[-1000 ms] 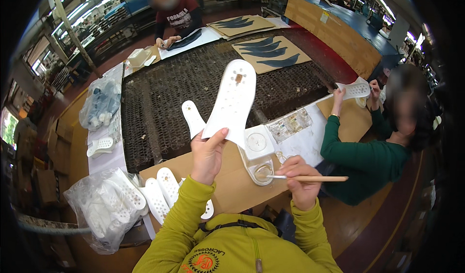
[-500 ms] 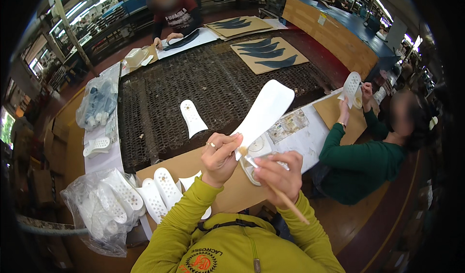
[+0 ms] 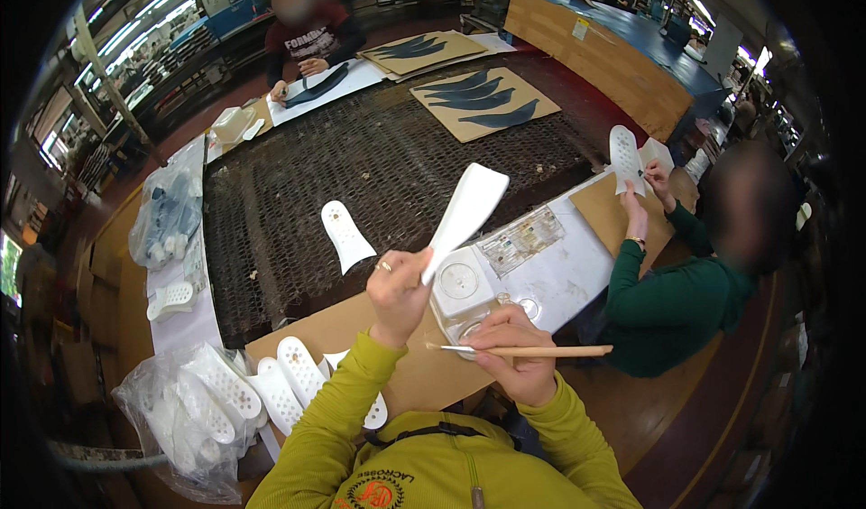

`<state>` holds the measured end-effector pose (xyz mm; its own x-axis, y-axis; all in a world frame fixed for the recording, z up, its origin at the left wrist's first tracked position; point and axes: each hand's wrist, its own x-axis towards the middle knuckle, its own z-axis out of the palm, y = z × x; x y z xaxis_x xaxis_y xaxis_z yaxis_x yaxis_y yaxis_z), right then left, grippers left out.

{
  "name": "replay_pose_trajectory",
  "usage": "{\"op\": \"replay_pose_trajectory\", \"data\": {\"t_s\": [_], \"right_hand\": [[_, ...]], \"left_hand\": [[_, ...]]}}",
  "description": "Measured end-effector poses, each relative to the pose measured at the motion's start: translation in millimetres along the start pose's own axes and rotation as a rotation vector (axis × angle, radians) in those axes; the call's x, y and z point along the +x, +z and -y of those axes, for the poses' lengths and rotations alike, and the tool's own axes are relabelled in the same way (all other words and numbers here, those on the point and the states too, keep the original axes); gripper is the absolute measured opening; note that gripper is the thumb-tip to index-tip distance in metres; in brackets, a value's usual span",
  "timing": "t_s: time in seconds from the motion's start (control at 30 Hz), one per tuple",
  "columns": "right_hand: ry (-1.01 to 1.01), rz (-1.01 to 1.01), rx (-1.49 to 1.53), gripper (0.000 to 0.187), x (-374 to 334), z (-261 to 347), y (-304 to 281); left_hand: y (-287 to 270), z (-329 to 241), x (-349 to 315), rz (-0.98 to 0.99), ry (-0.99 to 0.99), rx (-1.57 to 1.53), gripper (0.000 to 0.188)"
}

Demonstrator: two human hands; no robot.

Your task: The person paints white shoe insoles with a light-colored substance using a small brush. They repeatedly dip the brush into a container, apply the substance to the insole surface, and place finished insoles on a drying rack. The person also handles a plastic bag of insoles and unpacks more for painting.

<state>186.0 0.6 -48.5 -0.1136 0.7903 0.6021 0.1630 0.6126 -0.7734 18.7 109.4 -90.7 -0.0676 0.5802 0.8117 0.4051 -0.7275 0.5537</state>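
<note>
White piece: the long, smooth one [image 3: 467, 207] is held up over the near side of the desk [image 3: 388, 157], tilted, its wide end leaning away to the right.
Left fingers [image 3: 399, 273]: grasping the white piece by its narrow end; a ring shows on one of them.
Right fingers [image 3: 498, 330]: closed around the brush [image 3: 564, 352].
Brush: roughly level, wooden handle to the right, bristle end to the left over the cardboard [image 3: 392, 378]; whether it touches anything cannot be told.
White box: a square one with a round top [image 3: 458, 281] stands just beyond the right fingers.
Mesh: a white piece with holes [image 3: 345, 236] lies on it, left of the held one.
Near left: more white pieces with holes [image 3: 302, 372] lie beside a clear plastic bag [image 3: 185, 423] filled with similar ones.
Right side: a person in a green sleeve [image 3: 663, 301] holds up a holed piece [image 3: 624, 159].
Far side: dark curved pieces [image 3: 487, 98] lie on a brown board [image 3: 465, 132].
</note>
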Motion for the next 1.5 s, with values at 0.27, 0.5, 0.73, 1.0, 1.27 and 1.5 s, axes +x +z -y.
{"op": "replay_pose_trajectory", "data": {"t_s": [0.27,0.5,0.73,1.0,1.27,1.5], "right_hand": [[0.329,-0.340,0.231,0.012,-49.2,-12.4,-37.8],[0.330,-0.406,0.233,0.011,-70.3,-18.5,-39.6],[0.470,-0.323,0.119,0.010,-82.6,-33.3,-34.1],[0.637,-0.119,-0.070,0.012,-92.0,-77.7,-22.2],[0.472,0.033,-0.259,0.014,-75.4,-95.4,-14.5],[0.487,0.081,-0.337,0.015,-71.9,-111.5,-14.2]], "left_hand": [[54.2,125.4,6.9,-0.053,-1.229,-0.625,0.016],[105.3,208.5,-15.3,-0.004,-1.690,-0.679,0.030],[-2.2,137.9,-34.7,0.093,-1.327,-0.690,0.028],[-155.9,26.3,-84.9,0.739,-0.852,0.737,0.047],[-107.6,-13.6,-154.7,0.740,-0.867,0.896,0.091],[-96.2,28.8,-146.0,0.806,-0.764,0.757,0.094]]}}
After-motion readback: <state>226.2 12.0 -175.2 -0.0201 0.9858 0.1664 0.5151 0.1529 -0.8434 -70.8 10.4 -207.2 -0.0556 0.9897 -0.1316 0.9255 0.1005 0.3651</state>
